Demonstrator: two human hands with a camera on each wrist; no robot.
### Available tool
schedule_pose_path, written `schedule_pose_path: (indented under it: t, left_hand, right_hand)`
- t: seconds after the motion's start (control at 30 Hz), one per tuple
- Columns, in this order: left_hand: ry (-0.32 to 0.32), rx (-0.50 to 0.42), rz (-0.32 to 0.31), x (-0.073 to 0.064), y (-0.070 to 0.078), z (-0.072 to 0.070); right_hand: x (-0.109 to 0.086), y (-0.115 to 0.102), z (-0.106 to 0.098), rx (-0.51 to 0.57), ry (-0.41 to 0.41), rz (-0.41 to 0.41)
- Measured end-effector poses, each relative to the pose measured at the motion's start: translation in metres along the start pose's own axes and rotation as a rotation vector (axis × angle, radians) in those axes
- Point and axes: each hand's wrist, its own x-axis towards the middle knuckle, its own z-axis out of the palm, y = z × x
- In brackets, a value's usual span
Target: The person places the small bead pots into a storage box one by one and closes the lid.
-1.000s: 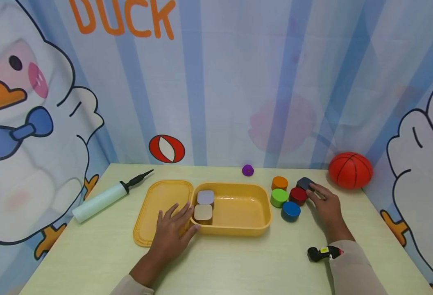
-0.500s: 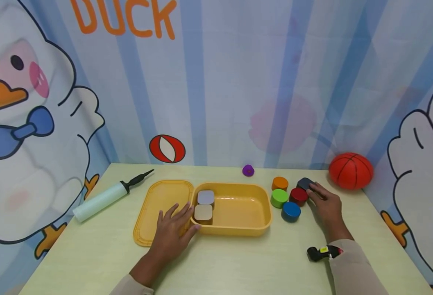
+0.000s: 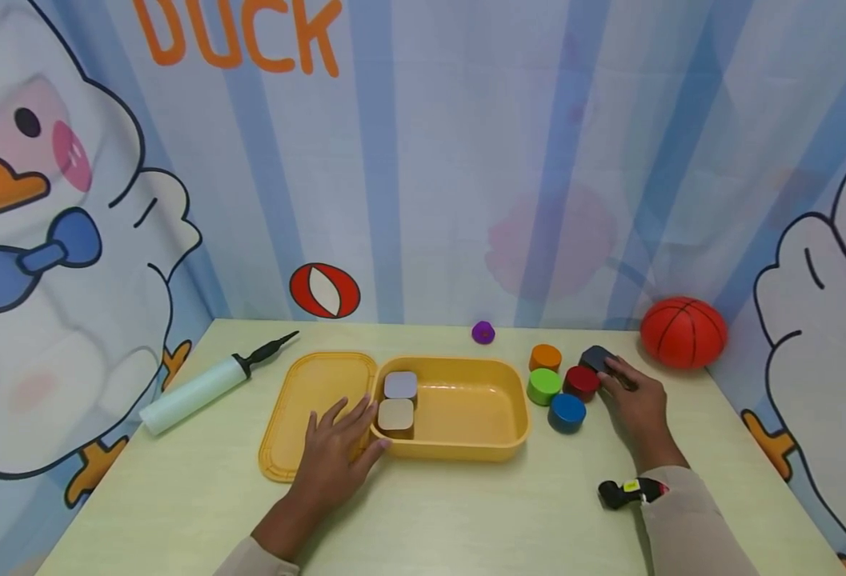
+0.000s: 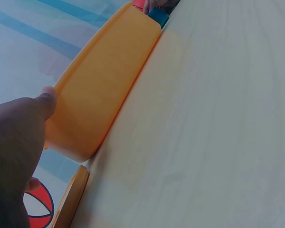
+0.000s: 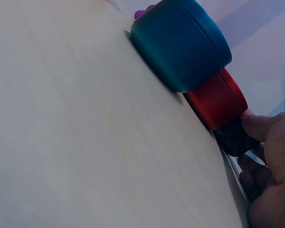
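Observation:
At the right of the table, my right hand (image 3: 636, 398) pinches a dark grey rounded-square tin (image 3: 596, 358). Beside it stand a round red tin (image 3: 582, 383), a blue tin (image 3: 567, 413), a green tin (image 3: 543, 386) and an orange tin (image 3: 545, 358). In the right wrist view, the thumb lies against the dark tin (image 5: 235, 137), behind the red tin (image 5: 217, 99). My left hand (image 3: 334, 456) has its fingers spread over a yellow lid, and its thumb touches the yellow box (image 3: 451, 452). A lavender tin (image 3: 400, 385) and a beige tin (image 3: 396, 415) stand in the box's left end.
Left of the box lies the yellow lid (image 3: 286, 424), then a pale green hand pump (image 3: 195, 394) with a black nozzle. A purple object (image 3: 483, 333) sits at the table's back edge. A red basketball (image 3: 684, 333) is at the back right corner. A striped curtain hangs behind.

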Motion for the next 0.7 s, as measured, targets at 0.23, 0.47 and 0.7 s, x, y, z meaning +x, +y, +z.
schedule_pose_path:
  t: [0.23,0.47,0.7]
  left_hand:
    - [0.013,-0.002,0.014,-0.0002,0.0000,0.0000]
    - [0.009,-0.018,0.010,0.0000,-0.0010,0.0005]
    - [0.005,-0.014,0.011,-0.0001,-0.0014,0.0005]
  right_hand:
    - [0.0015,-0.0005,0.0006,0.000,0.024,0.011]
    - [0.0017,0.0045,0.0015,-0.027,0.059,-0.046]
    - [-0.0002,0.0062,0.0017,-0.058,0.114,-0.094]
